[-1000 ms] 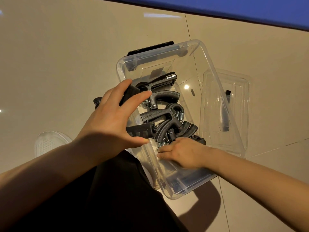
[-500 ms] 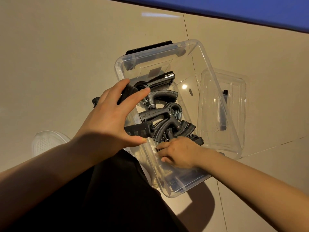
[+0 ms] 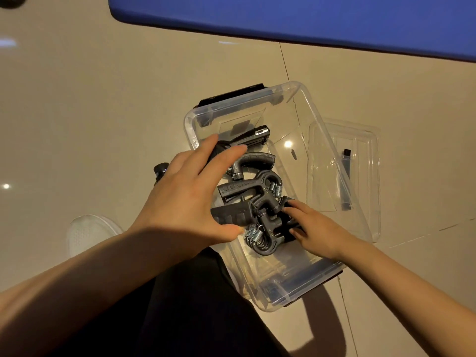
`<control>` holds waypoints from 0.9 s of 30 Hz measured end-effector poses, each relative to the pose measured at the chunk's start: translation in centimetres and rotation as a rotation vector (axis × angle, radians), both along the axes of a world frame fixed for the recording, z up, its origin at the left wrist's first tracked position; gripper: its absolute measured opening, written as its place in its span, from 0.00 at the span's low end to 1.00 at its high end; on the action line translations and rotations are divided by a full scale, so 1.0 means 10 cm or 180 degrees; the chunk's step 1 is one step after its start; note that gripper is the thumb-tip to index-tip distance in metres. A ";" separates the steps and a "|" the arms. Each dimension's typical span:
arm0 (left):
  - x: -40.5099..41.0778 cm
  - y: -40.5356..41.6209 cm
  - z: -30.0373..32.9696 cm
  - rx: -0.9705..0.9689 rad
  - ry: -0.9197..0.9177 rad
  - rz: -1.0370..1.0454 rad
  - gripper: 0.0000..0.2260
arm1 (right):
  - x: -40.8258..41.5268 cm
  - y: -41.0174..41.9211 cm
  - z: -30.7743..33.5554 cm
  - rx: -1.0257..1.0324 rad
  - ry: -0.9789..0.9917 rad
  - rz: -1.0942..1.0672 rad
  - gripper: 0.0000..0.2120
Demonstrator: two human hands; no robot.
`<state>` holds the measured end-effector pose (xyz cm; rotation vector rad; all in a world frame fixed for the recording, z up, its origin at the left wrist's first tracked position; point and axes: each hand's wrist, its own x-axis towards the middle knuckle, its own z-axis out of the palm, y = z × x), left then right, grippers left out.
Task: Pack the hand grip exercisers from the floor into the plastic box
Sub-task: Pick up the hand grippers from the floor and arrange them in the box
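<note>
A beige tiled floor [image 3: 90, 104] filled the frame, a blue mat [image 3: 309, 19] along its upper edge. At centre stood the clear plastic box [image 3: 322, 119], its lid [image 3: 365, 140] lying just right of it. Most hand grip exercisers [image 3: 247, 191] already lay piled inside. The left hand [image 3: 190, 199] gripped one black exerciser [image 3: 231, 216] over the box's left rim, thumb and fingers curled round it. The right hand [image 3: 316, 228], fingers straight, pressed on the pile. One dark piece [image 3: 160, 169] showed outside the left wall, apparently unpacked; packing looked nearly finished.
</note>
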<state>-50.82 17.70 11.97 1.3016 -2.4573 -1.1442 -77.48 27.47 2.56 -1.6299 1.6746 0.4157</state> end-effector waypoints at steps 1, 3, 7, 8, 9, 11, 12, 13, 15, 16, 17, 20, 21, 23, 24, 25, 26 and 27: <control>-0.04 0.03 0.06 0.0033 -0.0004 -0.0090 0.48 | 0.00 0.00 0.02 -0.0029 -0.0044 -0.0093 0.27; -0.15 0.09 0.18 -0.0238 -0.0046 -0.0391 0.50 | 0.02 -0.01 0.08 -0.0224 -0.0043 -0.0195 0.27; -0.30 0.16 0.21 -0.1025 0.0233 -0.0714 0.46 | 0.18 -0.14 0.43 -0.1017 -0.0784 -0.1115 0.20; -0.30 0.14 0.18 -0.1033 0.0319 -0.0731 0.46 | 0.27 -0.19 0.56 -0.1023 -0.1337 -0.1483 0.17; -0.28 0.11 0.18 -0.0954 0.0431 -0.0672 0.45 | 0.36 -0.24 0.69 -0.0987 -0.1885 -0.1741 0.16; -0.24 0.05 0.23 -0.0618 0.0681 -0.0357 0.42 | 0.50 -0.31 0.91 -0.1090 -0.2527 -0.1970 0.17; -0.24 0.02 0.27 -0.0514 0.0757 -0.0245 0.42 | 0.55 -0.34 1.01 -0.1189 -0.2704 -0.2023 0.18; -0.27 -0.02 0.30 -0.0505 0.0770 -0.0203 0.42 | 0.59 -0.36 1.09 -0.1273 -0.2854 -0.2094 0.19; -0.36 -0.08 0.29 -0.0726 0.0698 -0.0295 0.43 | 0.60 -0.38 1.23 -0.1285 -0.3135 -0.2251 0.21; -0.41 -0.10 0.27 -0.0779 0.0657 -0.0329 0.44 | 0.59 -0.36 1.28 -0.1213 -0.3248 -0.2286 0.22; -0.45 -0.10 0.25 -0.0724 0.0620 -0.0307 0.45 | 0.59 -0.35 1.31 -0.1175 -0.3265 -0.2287 0.21; -0.50 -0.11 0.15 -0.0543 0.0562 -0.0383 0.47 | 0.54 -0.32 1.29 -0.1263 -0.2849 -0.2301 0.11; -0.47 -0.11 0.10 -0.0635 0.0507 -0.0495 0.47 | 0.50 -0.30 1.27 -0.1265 -0.2737 -0.2398 0.10; -0.34 -0.12 -0.06 -0.0921 0.0227 -0.0598 0.46 | 0.35 -0.29 1.26 -0.1266 -0.2572 -0.2586 0.10; -0.25 -0.12 -0.15 -0.0971 0.0014 -0.0565 0.46 | 0.25 -0.29 1.27 -0.1328 -0.2281 -0.2563 0.11; -0.16 -0.11 -0.24 -0.0963 -0.0209 -0.0519 0.45 | 0.15 -0.28 1.26 -0.1415 -0.1751 -0.2353 0.10; -0.06 -0.10 -0.34 -0.0939 -0.0428 -0.0496 0.44 | 0.05 -0.27 1.22 -0.1465 -0.1054 -0.1933 0.09; 0.02 -0.08 -0.43 -0.0939 -0.0629 -0.0525 0.44 | -0.02 -0.25 1.17 -0.1455 -0.0424 -0.1438 0.08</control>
